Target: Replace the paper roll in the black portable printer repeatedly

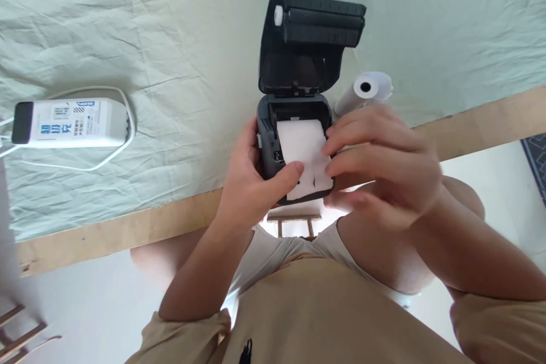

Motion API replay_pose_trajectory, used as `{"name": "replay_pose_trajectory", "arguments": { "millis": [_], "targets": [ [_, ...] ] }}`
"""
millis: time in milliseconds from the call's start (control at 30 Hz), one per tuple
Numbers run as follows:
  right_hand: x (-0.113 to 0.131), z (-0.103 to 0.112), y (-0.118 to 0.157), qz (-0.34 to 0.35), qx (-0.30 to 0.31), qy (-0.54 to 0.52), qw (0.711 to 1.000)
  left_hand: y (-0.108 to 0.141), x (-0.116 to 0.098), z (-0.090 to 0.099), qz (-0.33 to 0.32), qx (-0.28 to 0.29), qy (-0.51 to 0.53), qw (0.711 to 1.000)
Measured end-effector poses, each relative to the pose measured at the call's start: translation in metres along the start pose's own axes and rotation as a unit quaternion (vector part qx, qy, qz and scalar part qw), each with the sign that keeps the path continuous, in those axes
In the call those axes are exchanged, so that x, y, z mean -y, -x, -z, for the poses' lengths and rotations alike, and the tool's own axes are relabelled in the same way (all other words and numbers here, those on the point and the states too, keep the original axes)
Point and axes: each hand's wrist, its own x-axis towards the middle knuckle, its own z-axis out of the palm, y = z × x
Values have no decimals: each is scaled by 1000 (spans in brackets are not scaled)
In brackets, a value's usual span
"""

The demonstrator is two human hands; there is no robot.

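Note:
A small dark receipt printer (pixel 267 156) is held over the table's near edge, its lid (pixel 313 25) swung up with a black roller inside. White paper (pixel 305 151) lies in the printer's bay and hangs toward its front edge. My left hand (pixel 251 179) grips the printer's left side, the thumb pressing on the paper. On the other side is my right hand (pixel 379 162), slightly blurred, fingers apart, with fingertips at the paper's right edge. Whether those fingertips touch the paper or the printer wall, I cannot tell.
Behind my right hand stands a paper roll (pixel 356 94) with a dark core and a loose end. A white power strip (pixel 81 122) with a white cable (pixel 130 108) is at the left. Wrinkled pale green cloth (pixel 191 68) covers the table, whose wooden edge (pixel 128 233) runs along my lap.

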Motion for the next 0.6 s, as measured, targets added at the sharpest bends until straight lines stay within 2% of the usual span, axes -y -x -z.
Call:
{"name": "replay_pose_trajectory", "arguments": {
  "millis": [100,167,267,367,433,533,600],
  "targets": [
    [-3,3,-4,-52,-105,35,992,1,1,2,10,6,-16,1000],
    [-5,5,-7,-107,-138,29,984,1,2,4,10,10,-31,999],
    [-8,7,-12,-152,-131,-24,979,1,4,7,16,21,-51,998],
    [-8,7,-16,-184,-99,-58,976,1,4,7,15,22,-54,998],
    [-5,6,-16,-212,-126,-70,967,2,5,4,9,10,-36,999],
    [0,6,-12,-198,-179,-74,961,4,6,2,9,-14,-3,1000],
    [2,7,-8,-202,-136,-94,965,5,6,2,12,-16,11,1000]
  ]
}}
